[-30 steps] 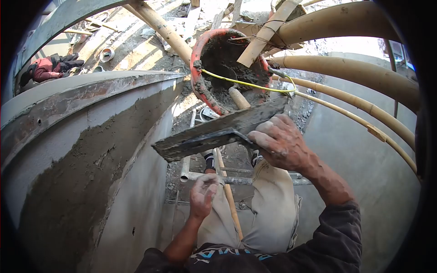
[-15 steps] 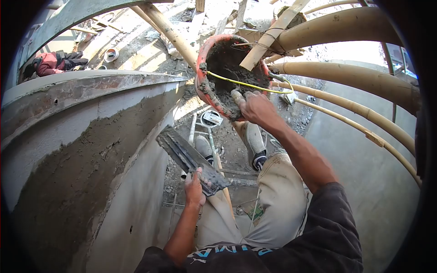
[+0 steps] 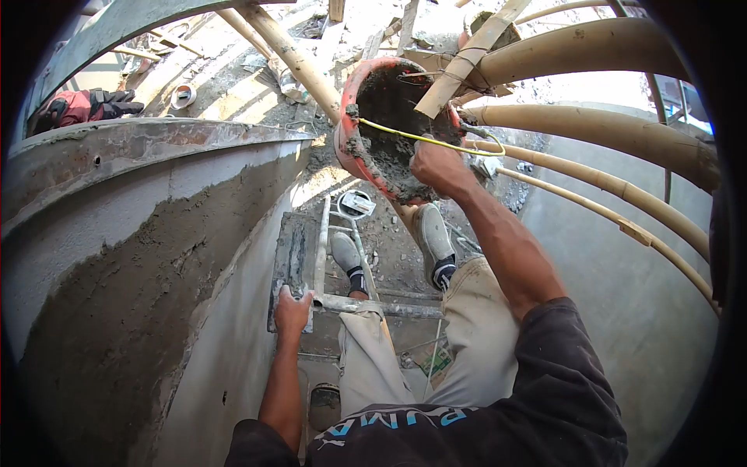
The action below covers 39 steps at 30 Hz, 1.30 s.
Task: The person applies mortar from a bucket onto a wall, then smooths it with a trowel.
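Observation:
My left hand (image 3: 292, 308) is closed around a long, mortar-smeared plastering trowel (image 3: 291, 253), held beside the wall on my left. In the orange bucket (image 3: 362, 165), grey wet mortar (image 3: 389, 148) coats the inside. Curled into a fist, my right hand (image 3: 440, 165) is over the bucket's near right side, close to the mortar. Whatever its fingers grip is hidden. The bucket's yellow handle (image 3: 389, 130) crosses the opening just above that hand.
Fresh grey plaster covers part of the left wall (image 3: 148, 272). Bamboo poles (image 3: 591, 128) run along the right, and a wooden slat (image 3: 451, 78) overhangs the bucket. My feet are on a metal frame (image 3: 381, 306). A person in red (image 3: 74, 109) is far left below.
My left hand has moved left and down, turning the trowel from slanted to nearly upright in view. My right hand has shifted slightly within the bucket's opening and its fist has turned.

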Each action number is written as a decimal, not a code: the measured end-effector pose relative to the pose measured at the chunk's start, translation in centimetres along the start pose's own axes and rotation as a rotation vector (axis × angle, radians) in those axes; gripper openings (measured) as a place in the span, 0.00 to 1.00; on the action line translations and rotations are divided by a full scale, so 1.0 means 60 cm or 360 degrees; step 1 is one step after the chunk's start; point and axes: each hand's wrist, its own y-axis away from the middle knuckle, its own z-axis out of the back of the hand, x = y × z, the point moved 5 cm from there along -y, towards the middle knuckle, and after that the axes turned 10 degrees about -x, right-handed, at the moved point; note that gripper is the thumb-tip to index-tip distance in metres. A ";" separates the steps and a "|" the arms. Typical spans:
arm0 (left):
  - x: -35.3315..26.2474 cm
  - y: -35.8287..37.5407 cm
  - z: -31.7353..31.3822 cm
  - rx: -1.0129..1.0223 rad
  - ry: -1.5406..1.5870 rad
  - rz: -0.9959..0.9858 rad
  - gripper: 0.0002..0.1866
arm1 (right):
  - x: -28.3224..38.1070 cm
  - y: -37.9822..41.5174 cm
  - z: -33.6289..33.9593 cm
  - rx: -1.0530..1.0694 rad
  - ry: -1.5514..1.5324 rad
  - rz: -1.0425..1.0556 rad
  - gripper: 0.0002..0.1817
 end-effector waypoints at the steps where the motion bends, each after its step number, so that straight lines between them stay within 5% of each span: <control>1: -0.008 0.003 0.009 -0.0029 -0.0091 0.0002 0.40 | 0.011 -0.020 -0.008 -0.0010 0.0131 0.0183 0.05; 2: -0.009 0.005 0.011 -0.0034 -0.0188 0.0013 0.41 | 0.007 -0.046 -0.017 0.0206 -0.0011 0.0117 0.07; 3: 0.002 0.006 0.007 -0.0063 -0.0187 -0.0004 0.41 | -0.001 -0.049 -0.005 -0.0267 -0.0397 0.0350 0.08; 4: 0.016 0.005 -0.006 -0.0096 -0.0182 -0.0023 0.41 | -0.011 -0.041 -0.015 -0.0448 -0.0818 0.0221 0.08; 6: 0.039 0.014 -0.019 -0.0124 -0.0178 -0.0015 0.41 | -0.018 -0.036 0.003 -0.0344 -0.1383 -0.0244 0.09; 8: 0.052 0.026 -0.026 -0.0117 -0.0179 0.0029 0.41 | -0.030 -0.010 0.022 0.0232 -0.1614 -0.0906 0.12; 12: 0.088 0.060 -0.035 -0.0112 -0.0166 0.0067 0.41 | -0.046 0.044 0.020 0.0334 -0.1763 -0.1328 0.15; 19: 0.119 0.144 0.030 -0.0135 -0.0195 0.0117 0.33 | -0.045 0.131 0.034 0.0203 -0.2252 -0.1214 0.20; 25: 0.188 0.222 0.107 0.0009 -0.0303 0.0279 0.32 | 0.000 0.232 0.100 0.0207 -0.1954 -0.1279 0.17; 35: 0.247 0.308 0.183 0.0151 -0.0308 0.0347 0.45 | 0.139 0.370 0.240 -0.0028 -0.2032 -0.1465 0.10; 39: 0.248 0.311 0.192 0.0086 -0.0255 0.0300 0.45 | 0.227 0.346 0.325 -0.0075 -0.2398 -0.1492 0.21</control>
